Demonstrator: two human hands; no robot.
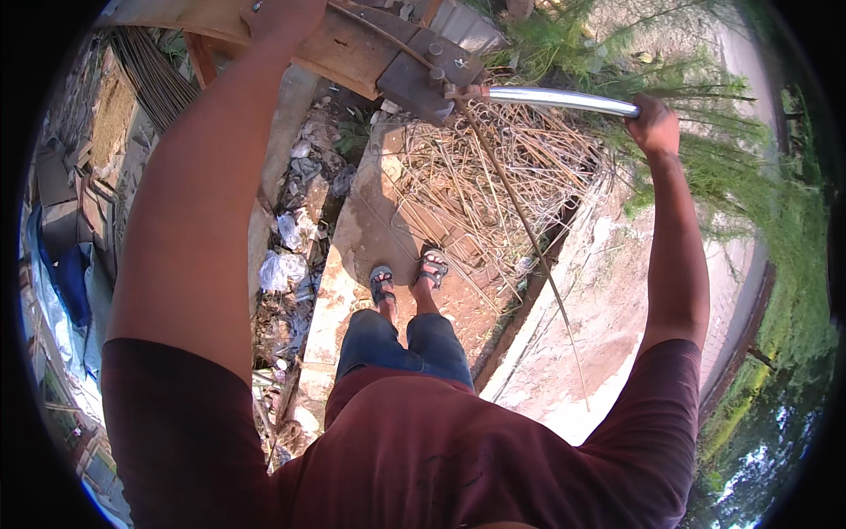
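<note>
My right hand (654, 126) is closed round the end of a shiny metal pipe (564, 99), a lever handle reaching out from the bench. The pipe's other end meets a rusty head beside upright pins (435, 62) on a dark steel block (414, 84). Past these pins runs a long thin steel rod (520, 216), bent at the block, with its free end slanting down over the ground to the right. At the top edge my left hand (286, 22) is closed over the plank, where the rod's other stretch runs up to it. Its fingers are partly cut off by the frame.
The wooden plank bench (344, 57) crosses the top. Below it lies a heap of bent rods (511, 176), close to my sandalled feet (405, 273). A littered ditch (295, 229) runs on the left. Straight rods (150, 75) are bundled at upper left; feathery green branches (705, 150) hang at right.
</note>
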